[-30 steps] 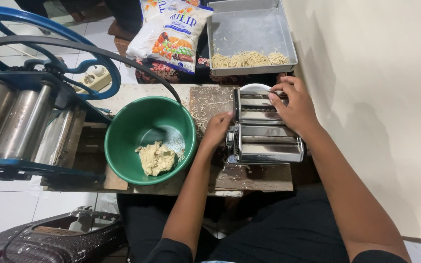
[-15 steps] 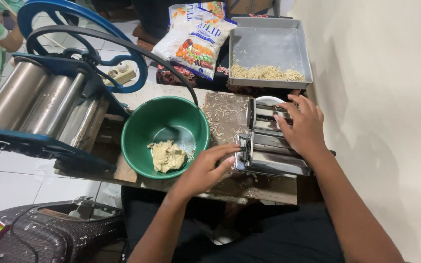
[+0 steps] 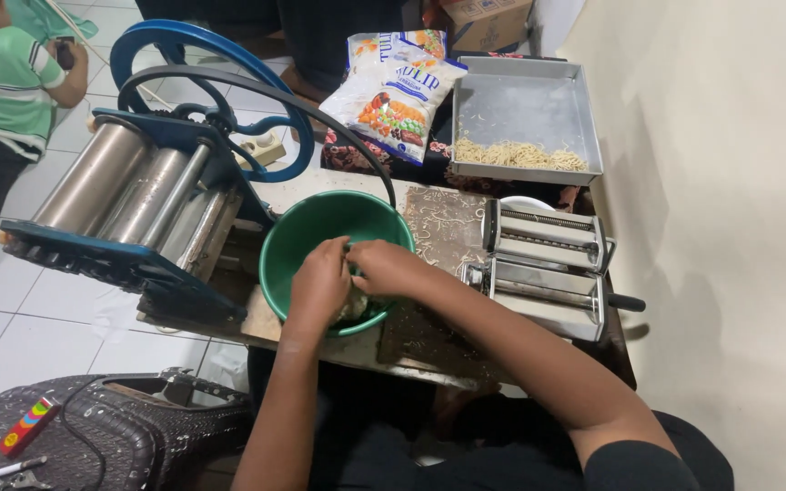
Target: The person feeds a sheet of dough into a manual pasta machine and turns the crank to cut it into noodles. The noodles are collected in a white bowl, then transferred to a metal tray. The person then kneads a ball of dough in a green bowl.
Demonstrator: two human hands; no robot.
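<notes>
Both hands are off the pasta machine (image 3: 546, 271) now and down in the green bowl (image 3: 320, 238): left hand (image 3: 320, 286) and right hand (image 3: 384, 268) close together, fingers curled around the dough lump (image 3: 354, 307) at its bottom, machine idle on the desk (image 3: 429, 341) beside them

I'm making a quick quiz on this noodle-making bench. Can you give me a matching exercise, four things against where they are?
Things:
1. both hands
2. cut noodles
3. small pasta machine
4. big roller machine

Places:
A. in the metal tray
B. left of the green bowl
C. inside the green bowl
D. right of the green bowl

Pairs: 1-C, 2-A, 3-D, 4-B
</notes>
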